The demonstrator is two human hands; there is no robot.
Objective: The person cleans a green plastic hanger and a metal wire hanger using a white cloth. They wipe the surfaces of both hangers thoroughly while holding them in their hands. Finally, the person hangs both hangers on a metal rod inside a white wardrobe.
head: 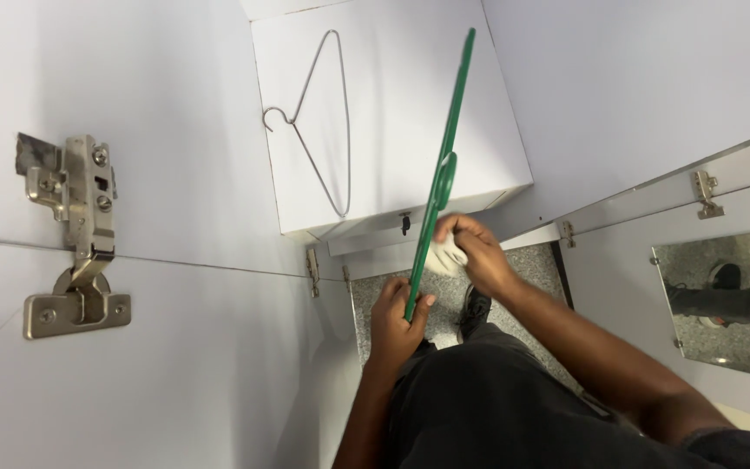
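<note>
My left hand grips the lower end of a green plastic hanger, seen edge-on and slanting up over a white cabinet shelf. My right hand holds a small white cloth pressed against the hanger's lower part. A bare metal wire hanger lies flat on the same shelf, to the left of the green one.
White wardrobe panels surround the shelf. A metal door hinge sits on the left panel. A mirror is fixed to the open door at right. Speckled grey floor and my dark shoe show below.
</note>
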